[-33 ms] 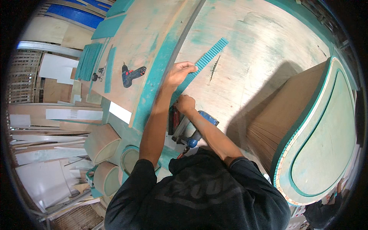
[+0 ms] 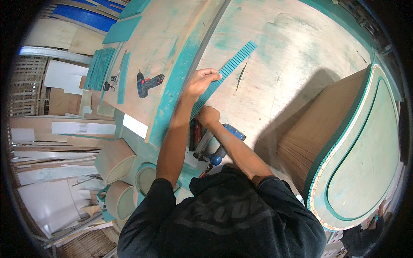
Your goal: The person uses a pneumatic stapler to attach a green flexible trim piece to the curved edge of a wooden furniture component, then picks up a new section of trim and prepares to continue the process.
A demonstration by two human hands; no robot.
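Observation:
A long teal strip with many cross slits slants over the pale tabletop. My left hand is closed on its middle, thumb on top. At its near end my right hand is curled against the strip's edge; its fingertips are mostly hidden, and whether they hold anything else I cannot tell. Beneath my right forearm lies a blue air nailer, partly covered. Beside it is a dark red and black tool, also half hidden.
A curved teardrop-shaped box with a teal rim stands on the right. On the left panel lie a cordless drill, a loose teal strip, scissors and stacked slotted strips. Round wooden forms stand lower left.
The strip's far end has shifted very slightly up and to the right. Both hands stay almost where they were.

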